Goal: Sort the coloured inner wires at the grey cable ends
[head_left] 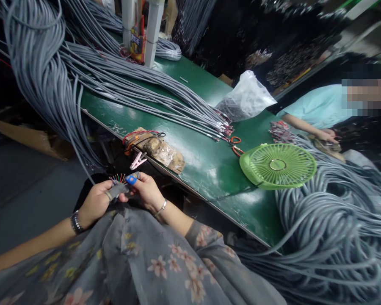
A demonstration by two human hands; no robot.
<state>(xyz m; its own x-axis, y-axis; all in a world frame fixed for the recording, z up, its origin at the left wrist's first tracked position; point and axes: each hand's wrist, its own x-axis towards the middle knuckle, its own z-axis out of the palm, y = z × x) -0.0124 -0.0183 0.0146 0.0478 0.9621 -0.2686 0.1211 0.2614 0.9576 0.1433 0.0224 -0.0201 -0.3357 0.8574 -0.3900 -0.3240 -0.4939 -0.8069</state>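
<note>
Gray cable (86, 170) runs down beside the table's (197, 169) near edge to the person's hands, off the table and just above the lap; colored wires (120, 177) fan upward from its end, between the two hands; left hand (97, 202) wraps the cable, fingers curled and pinching it just below the fan; right hand (147, 194), blue cover (131, 180) on the thumb, has thumb and forefinger drawn close at the wires, though cannot tell whether a wire is pinched there; pink clip (137, 161) at the near edge, near the wires; taped block (168, 154) lies along that same edge; cable bundle (149, 87) stretches across from the table's left end; green fan (274, 165) sits toward the right end; plastic bag (247, 98) stands by the far edge; co-worker's hand (328, 135) beyond the fan.
</note>
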